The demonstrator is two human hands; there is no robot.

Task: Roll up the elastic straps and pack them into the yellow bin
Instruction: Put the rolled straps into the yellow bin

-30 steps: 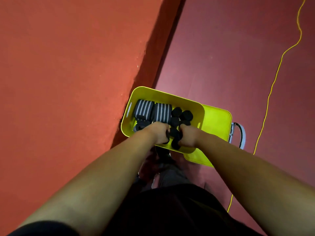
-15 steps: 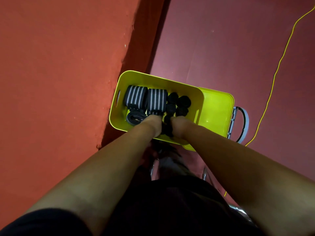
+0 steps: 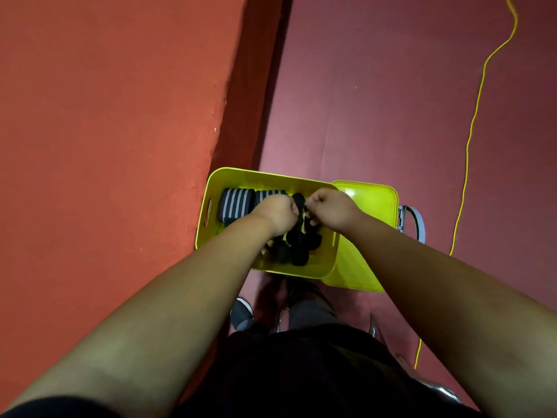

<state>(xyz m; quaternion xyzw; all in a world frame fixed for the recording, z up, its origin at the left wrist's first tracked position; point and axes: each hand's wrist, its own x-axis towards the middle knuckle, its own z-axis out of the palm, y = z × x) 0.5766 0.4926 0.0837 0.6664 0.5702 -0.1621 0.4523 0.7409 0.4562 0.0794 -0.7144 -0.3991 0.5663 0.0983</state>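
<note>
Black strap point(image 3: 302, 206), held just above the yellow bin point(image 3: 265, 175) between my left hand point(image 3: 278, 212) and right hand point(image 3: 331, 208), both with fingers curled tight on it. The risk, as I judge it, is that springy elastic unwinds if either pinch slackens, or that the roll lands on the heaped black rolls point(image 3: 294, 248) and tumbles over the near rim. The strap reads as dark, soft webbing, and my fingers hide its winding. Two striped rolls point(image 3: 235, 204) fill the bin's left end. A yellow lid point(image 3: 373, 200) lies against its right side, and a yellow cable point(image 3: 470, 131) trails across the floor.
</note>
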